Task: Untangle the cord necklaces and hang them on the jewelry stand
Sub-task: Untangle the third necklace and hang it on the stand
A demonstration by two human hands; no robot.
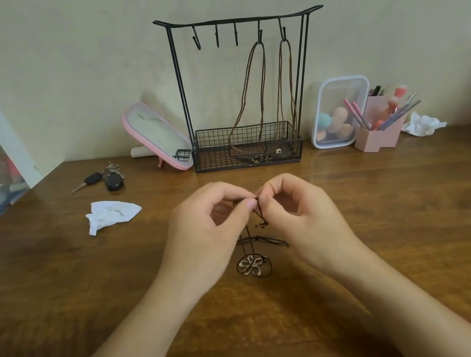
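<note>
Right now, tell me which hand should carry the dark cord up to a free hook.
Left, probably. The left hand pinches the dark cord, and the three free hooks sit on the left of the jewelry stand. The right hand would have to cross the hung brown necklaces.

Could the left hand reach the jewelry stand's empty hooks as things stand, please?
Probably yes: nothing stands between the left hand and the jewelry stand, whose three left hooks are bare, though it pinches the dark cord.
</note>
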